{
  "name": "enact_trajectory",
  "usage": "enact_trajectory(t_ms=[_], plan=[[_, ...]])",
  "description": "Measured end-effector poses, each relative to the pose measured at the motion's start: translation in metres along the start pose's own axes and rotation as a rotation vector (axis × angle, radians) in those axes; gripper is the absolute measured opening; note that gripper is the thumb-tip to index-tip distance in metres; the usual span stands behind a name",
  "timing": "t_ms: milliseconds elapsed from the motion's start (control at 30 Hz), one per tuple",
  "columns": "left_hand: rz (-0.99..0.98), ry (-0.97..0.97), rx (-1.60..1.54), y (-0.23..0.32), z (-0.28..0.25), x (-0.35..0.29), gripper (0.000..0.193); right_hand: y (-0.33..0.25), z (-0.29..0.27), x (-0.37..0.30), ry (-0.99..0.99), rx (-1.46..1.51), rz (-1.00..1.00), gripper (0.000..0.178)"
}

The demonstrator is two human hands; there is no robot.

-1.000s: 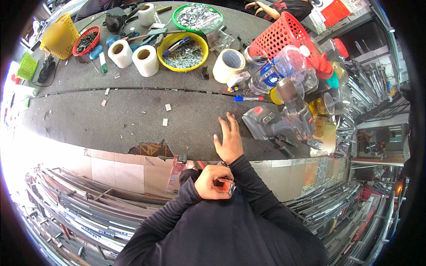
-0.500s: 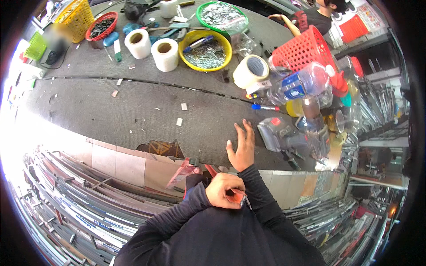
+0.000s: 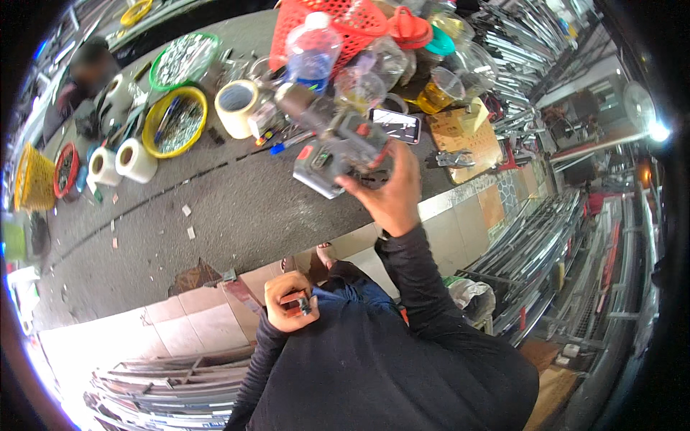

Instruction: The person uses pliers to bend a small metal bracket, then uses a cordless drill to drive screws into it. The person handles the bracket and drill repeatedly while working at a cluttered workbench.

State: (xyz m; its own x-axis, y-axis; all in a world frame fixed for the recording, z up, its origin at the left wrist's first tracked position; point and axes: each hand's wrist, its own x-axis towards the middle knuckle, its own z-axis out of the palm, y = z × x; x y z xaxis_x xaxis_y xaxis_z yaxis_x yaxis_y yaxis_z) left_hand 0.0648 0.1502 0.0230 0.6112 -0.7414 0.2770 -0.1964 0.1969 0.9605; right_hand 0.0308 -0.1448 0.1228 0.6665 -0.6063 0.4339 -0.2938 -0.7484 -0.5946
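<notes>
My left hand [image 3: 289, 300] is closed in front of my body, below the table edge. In its fist is an orange-red channel-shaped piece [image 3: 293, 303] with a dark end; most of it is hidden by my fingers. My right hand [image 3: 392, 188] reaches over the table's right part, thumb and fingers around a grey and black cordless drill [image 3: 316, 115]. The drill is partly smeared by motion, and a grey block with a red button [image 3: 316, 169] sits beside my thumb. A lit phone [image 3: 395, 126] lies just beyond my fingers.
Pliers [image 3: 456, 159] rest on a cardboard piece [image 3: 471, 133] at right. Behind the drill are a red basket [image 3: 359, 29], plastic bottles and a tape roll [image 3: 238, 104]. A yellow bowl [image 3: 198, 136] of metal parts stands left. Metal profiles [image 3: 539, 266] fill racks at lower right.
My view has turned right, so the table things shift left. My right hand was spread over the tabletop and now grips the drill. My left fist still holds the orange-red piece.
</notes>
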Motion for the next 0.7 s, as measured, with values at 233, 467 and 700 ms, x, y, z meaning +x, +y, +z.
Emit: enact_trajectory(t_ms=[233, 467, 700], plan=[[-0.024, 0.2, -0.051, -0.006, 0.039, -0.017, 0.015, -0.007, 0.086, -0.012, 0.009, 0.693, -0.067, 0.062], [-0.042, 0.32, 0.023, -0.008, 0.073, -0.026, 0.013, -0.024, 0.078, -0.045, -0.199, 0.695, -0.405, 0.05], [-0.13, 0.426, 0.115, 0.006, 0.101, -0.029, 0.013, -0.03, 0.072, -0.062, -0.306, 0.743, -0.497, 0.057]])
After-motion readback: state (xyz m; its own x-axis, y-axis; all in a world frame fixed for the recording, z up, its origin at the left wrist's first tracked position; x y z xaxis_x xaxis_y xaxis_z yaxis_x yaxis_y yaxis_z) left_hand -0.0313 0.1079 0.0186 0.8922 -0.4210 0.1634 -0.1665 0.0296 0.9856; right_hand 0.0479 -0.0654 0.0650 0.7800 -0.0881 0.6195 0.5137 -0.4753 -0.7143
